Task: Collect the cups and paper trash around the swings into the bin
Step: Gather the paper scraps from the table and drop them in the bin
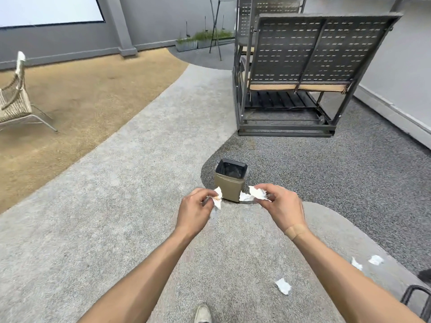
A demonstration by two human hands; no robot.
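Note:
A tan bin (229,186) with a black liner stands open on the ground just beyond my hands. My left hand (194,212) pinches a crumpled white paper scrap (218,197) near the bin's lower left corner. My right hand (278,207) grips another crumpled white paper (256,193) near the bin's lower right. A further white piece (245,196) shows beside the bin's base. Three paper scraps lie on the ground to my right: one (283,286) close by, two more (356,264) (375,259) farther out.
A dark metal swing bench (303,54) with a tan cushion stands ahead on the dark gravel, a second one behind it. A woven chair (16,99) sits at the far left. A black metal frame (415,299) is at the lower right. My shoe (203,313) shows below.

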